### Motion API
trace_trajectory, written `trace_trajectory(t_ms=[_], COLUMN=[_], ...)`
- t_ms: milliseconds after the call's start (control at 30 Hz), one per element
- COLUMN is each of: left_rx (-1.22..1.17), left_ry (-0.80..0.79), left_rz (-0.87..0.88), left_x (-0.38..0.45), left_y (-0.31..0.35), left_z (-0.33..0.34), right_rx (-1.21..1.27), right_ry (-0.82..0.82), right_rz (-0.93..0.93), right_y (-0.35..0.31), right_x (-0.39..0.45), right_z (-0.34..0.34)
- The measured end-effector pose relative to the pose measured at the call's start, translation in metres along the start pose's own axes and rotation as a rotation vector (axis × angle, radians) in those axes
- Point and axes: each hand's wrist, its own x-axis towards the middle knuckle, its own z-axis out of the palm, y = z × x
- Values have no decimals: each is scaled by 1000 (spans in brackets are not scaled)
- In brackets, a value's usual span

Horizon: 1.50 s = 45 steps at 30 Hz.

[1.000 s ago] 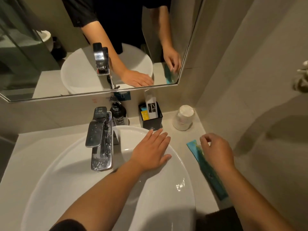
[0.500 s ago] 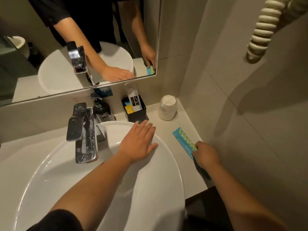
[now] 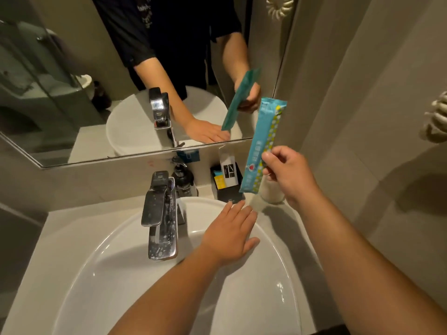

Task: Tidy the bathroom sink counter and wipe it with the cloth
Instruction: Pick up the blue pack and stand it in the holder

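Observation:
My right hand [image 3: 287, 174] pinches a long blue packet [image 3: 262, 146] with a dotted yellow-green stripe, held nearly upright in the air above the counter's back right corner. My left hand [image 3: 229, 234] lies flat, fingers spread, on the rim of the white basin [image 3: 278, 262], holding nothing. Behind it a black caddy [image 3: 226, 192] with small packets and a card stands against the wall. No cloth is in view.
A chrome faucet [image 3: 160, 213] rises at the basin's back, with a dark pump bottle [image 3: 182, 180] behind it. A white cup [image 3: 272, 193] stands partly hidden behind the packet. The mirror [image 3: 121, 93] spans the back wall; a tiled wall closes the right side. The grey counter [image 3: 60, 226] surrounds the basin.
My right hand closed on the blue packet lying on the counter right of the basin and lifted it upright into the air. My left hand stayed on the basin rim.

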Motion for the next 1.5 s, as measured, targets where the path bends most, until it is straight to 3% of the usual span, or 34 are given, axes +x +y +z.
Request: trace_trajectory(t_ms=[233,400,600,767,1067,1500], left_rx=[-35,-36,-32,-29,-20,-32], left_ry=[60,50,50,42,48,34], left_rz=[25,17,16,7,8,-2], left_x=[1,1,1,1,1,1], left_y=[-3,-4,-3,-3,-2,-2], left_z=[12,15,16,15,14,12], right_rx=[-59,-98,-314,-460,-521,-454], right_ry=[-79,-45,-132,-206,-98,-16], right_rz=[7,-57,-161,-80,23,22], right_y=[27,33,41,72,87,83], right_x=[38,47,47,44,46,37], right_z=[50,54,50,47,48,44])
